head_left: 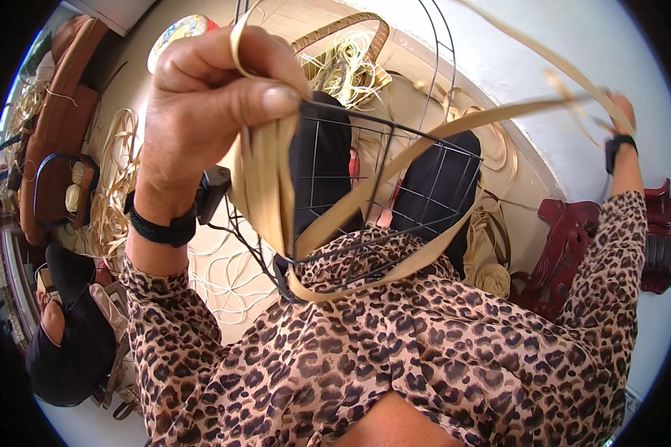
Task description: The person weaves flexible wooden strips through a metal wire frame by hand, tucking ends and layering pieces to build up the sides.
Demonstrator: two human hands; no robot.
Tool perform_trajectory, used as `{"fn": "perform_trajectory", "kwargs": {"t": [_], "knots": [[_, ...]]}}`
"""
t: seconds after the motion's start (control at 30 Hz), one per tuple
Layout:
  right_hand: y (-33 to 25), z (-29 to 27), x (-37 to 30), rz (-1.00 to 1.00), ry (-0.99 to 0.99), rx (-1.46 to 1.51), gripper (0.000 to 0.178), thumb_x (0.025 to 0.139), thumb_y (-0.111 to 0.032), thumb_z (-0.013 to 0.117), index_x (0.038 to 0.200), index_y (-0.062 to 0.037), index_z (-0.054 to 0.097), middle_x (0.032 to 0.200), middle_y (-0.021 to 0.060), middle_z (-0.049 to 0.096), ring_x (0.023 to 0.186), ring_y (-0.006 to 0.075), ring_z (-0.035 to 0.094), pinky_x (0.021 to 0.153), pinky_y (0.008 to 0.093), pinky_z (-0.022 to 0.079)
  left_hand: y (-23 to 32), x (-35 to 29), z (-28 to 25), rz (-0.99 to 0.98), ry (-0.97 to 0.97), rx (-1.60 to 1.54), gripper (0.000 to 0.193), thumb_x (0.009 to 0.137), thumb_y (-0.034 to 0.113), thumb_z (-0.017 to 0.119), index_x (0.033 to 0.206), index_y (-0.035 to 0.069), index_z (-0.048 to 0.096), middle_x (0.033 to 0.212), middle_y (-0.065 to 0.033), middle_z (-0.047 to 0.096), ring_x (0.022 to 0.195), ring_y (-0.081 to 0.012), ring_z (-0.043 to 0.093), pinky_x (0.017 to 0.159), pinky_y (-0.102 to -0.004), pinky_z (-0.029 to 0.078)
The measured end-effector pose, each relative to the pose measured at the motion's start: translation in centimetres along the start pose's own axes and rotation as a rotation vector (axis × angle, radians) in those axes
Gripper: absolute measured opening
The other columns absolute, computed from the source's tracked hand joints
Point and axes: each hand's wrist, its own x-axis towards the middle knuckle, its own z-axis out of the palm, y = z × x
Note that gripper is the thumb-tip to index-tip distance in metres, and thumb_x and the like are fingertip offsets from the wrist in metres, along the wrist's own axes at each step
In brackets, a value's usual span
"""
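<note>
A black wire basket frame (386, 160) rests on my lap, tilted, over my dark trousers. Tan flat strip is wrapped in side-by-side bands (268, 186) over its left end. My left hand (216, 93) is closed at the top of that end, thumb and fingers pinching the strip at the rim. Far out to the right, my right hand (622, 112) is raised and closed around the long tan strip (402, 160), which runs from the frame up to it. Motion blurs my right fingers a little. Another length of strip loops below the frame, across my patterned top.
Beyond my knees lies a tangle of cream strands (350, 71) by a braided handle (376, 37). Loose strips (119, 179) and white cords (231, 279) cover floor at left. A person in dark clothes (71, 343) sits lower left. Dark red carved furniture (563, 246) stands right.
</note>
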Motion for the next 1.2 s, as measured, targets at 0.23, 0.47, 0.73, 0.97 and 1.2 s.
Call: {"fn": "perform_trajectory", "kwargs": {"t": [0.23,0.47,0.73,0.97,1.2], "knots": [[0.4,-1.8,-3.7,0.055,-0.157,0.155,0.036,0.082,-0.026,0.055,0.11,-0.0036,0.055,0.106,0.0127,0.055,0.096,0.0244,0.052,0.081,0.0348,0.041,-1.2,0.3,-1.6,-0.075,-0.1,-0.141,0.009,0.079,0.004,0.064,0.084,-0.003,0.061,0.076,-0.0054,0.062,0.066,-0.0094,0.057,0.061,-0.0203,0.047],[-22.8,-14.5,-3.8,-0.968,-0.332,0.784,0.046,0.082,-0.029,0.056,0.12,-0.0029,0.051,0.119,0.0136,0.052,0.11,0.0254,0.049,0.093,0.0364,0.04,-2.1,1.4,-0.2,-0.044,-0.109,-0.103,0.012,0.076,0.007,0.069,0.085,-0.001,0.065,0.074,-0.0037,0.064,0.065,-0.0075,0.059,0.06,-0.0182,0.048],[-38.1,-16.1,-7.5,-1.575,-0.964,0.737,0.053,0.078,-0.02,0.064,0.124,-0.0001,0.046,0.115,0.0151,0.056,0.099,0.0253,0.057,0.086,0.034,0.045,-1.0,1.9,1.1,-0.13,-0.11,-0.056,0.019,0.075,0.014,0.069,0.078,-0.003,0.062,0.071,-0.0084,0.059,0.067,-0.0169,0.055,0.062,-0.0274,0.044],[-36.7,-15.9,-3.3,-1.194,-0.729,1.066,0.027,0.084,-0.02,0.05,0.096,0.0011,0.063,0.076,0.0065,0.063,0.061,0.0136,0.054,0.059,0.0273,0.044,-1.1,1.2,0.7,-0.136,-0.065,-0.065,0.018,0.076,0.013,0.068,0.078,-0.004,0.06,0.073,-0.01,0.06,0.069,-0.0169,0.056,0.065,-0.0276,0.044],[-18.1,-7.9,2.0,-0.315,-0.054,1.017,0.029,0.076,-0.026,0.058,0.08,0.0006,0.067,0.07,0.0146,0.065,0.063,0.0242,0.062,0.061,0.0354,0.05,0.2,2.6,-0.6,0.017,-0.196,-0.066,0.019,0.078,0.014,0.067,0.079,-0.004,0.06,0.071,-0.0109,0.058,0.062,-0.0166,0.055,0.054,-0.0251,0.045]]}}
